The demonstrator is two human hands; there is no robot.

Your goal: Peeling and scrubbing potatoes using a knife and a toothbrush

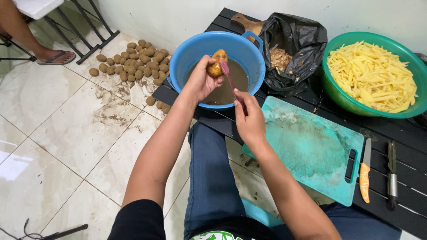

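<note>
My left hand (pixel 202 82) holds a small brown potato (pixel 217 63) over a blue basin (pixel 191 53) of muddy brown water. A pink toothbrush (pixel 227 75) is gripped in my right hand (pixel 249 118), its bristle head pressed against the potato's right side. Both hands hover at the basin's near rim, above my blue-trousered knee.
A heap of unwashed potatoes (pixel 135 62) lies on the tiled floor at left. On the black slatted table sit a black bag of peels (pixel 291 49), a green bowl of cut potato sticks (pixel 371 75), a teal cutting board (pixel 311 146), an orange-handled knife (pixel 364 171) and a peeler (pixel 391 175). Another person's sandalled foot (pixel 55 57) is upper left.
</note>
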